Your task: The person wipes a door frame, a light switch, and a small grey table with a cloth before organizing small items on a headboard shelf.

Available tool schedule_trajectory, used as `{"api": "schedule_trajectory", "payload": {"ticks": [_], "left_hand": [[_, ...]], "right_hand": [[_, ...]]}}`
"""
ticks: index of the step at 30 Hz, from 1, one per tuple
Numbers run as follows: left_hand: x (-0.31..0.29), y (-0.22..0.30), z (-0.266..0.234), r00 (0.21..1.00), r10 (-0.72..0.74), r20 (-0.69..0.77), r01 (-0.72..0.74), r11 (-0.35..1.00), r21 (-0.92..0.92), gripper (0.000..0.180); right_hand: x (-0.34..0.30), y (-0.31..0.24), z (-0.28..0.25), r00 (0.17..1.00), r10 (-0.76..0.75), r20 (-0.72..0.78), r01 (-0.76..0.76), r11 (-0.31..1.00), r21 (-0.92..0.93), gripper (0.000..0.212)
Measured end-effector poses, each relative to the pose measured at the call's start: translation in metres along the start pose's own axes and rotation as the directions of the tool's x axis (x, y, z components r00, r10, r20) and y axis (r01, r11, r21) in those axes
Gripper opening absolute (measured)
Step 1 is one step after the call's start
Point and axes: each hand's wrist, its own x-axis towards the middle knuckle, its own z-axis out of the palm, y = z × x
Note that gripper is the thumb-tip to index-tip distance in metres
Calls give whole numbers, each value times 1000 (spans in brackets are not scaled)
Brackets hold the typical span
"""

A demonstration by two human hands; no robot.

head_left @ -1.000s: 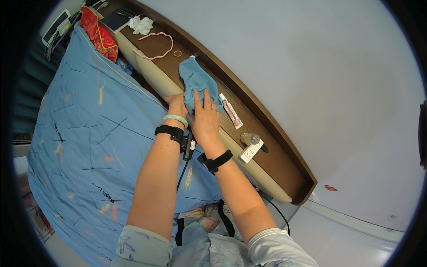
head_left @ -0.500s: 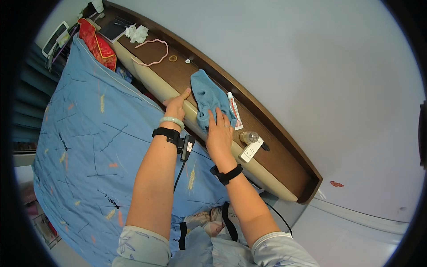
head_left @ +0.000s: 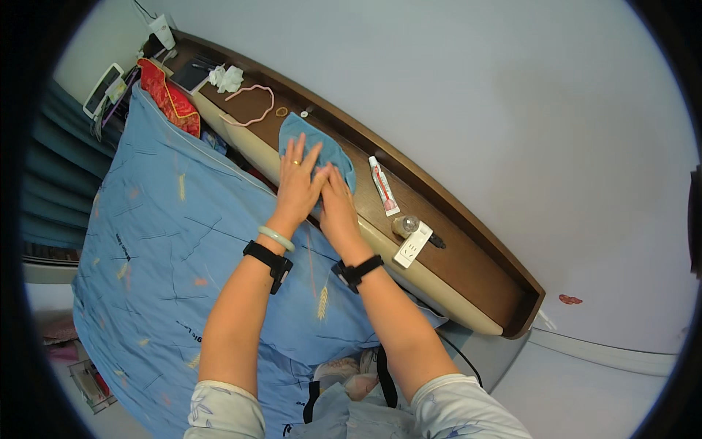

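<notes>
A blue cloth (head_left: pixel 326 150) lies on the brown shelf top of the headboard (head_left: pixel 431 205). My left hand (head_left: pixel 295 183) presses flat on it, fingers spread, with a ring on one finger and a pale green bangle at the wrist. Against it, my right hand (head_left: pixel 338 208) reaches onto the cloth's near right part with fingers stretched out; the left fingers hide some of its fingertips. Right of the cloth lies a white and red tube (head_left: pixel 384 186). Just beyond the cloth's far edge sit a small round white piece (head_left: pixel 304 114) and a brownish ring-shaped item (head_left: pixel 281 112).
A pink wavy headband (head_left: pixel 272 99), crumpled tissues (head_left: pixel 227 77) and a dark flat item (head_left: pixel 191 75) lie toward the shelf's left end. A white power strip (head_left: pixel 413 245) and a small clear-topped bottle (head_left: pixel 404 226) stand at right. The blue bedding (head_left: pixel 183 241) lies below the shelf.
Both hands and the cloth have moved left along the shelf, away from the tube. My left hand has gone from the shelf's front edge onto the cloth. The view has shifted slightly.
</notes>
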Motion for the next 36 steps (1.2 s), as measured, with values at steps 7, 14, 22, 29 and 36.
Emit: {"api": "schedule_trajectory", "payload": {"ticks": [7,14,22,29,36], "left_hand": [[-11,26,25,985,-45,168,-21,928,373,55],[-16,25,27,995,16,96,-47,942,333,46],[19,-29,15,994,-104,-17,102,907,409,41],[35,-68,-6,997,-58,-43,71,905,419,36],[0,-61,-9,995,66,-74,-47,971,233,32]], "right_hand": [[-31,15,-12,970,109,-219,-100,994,50,49],[-22,13,-4,967,121,-223,-93,987,132,38],[29,14,18,994,33,-101,-40,997,-68,36],[30,8,30,1000,3,29,10,898,-439,39],[30,15,29,1000,-10,21,20,855,-518,38]]}}
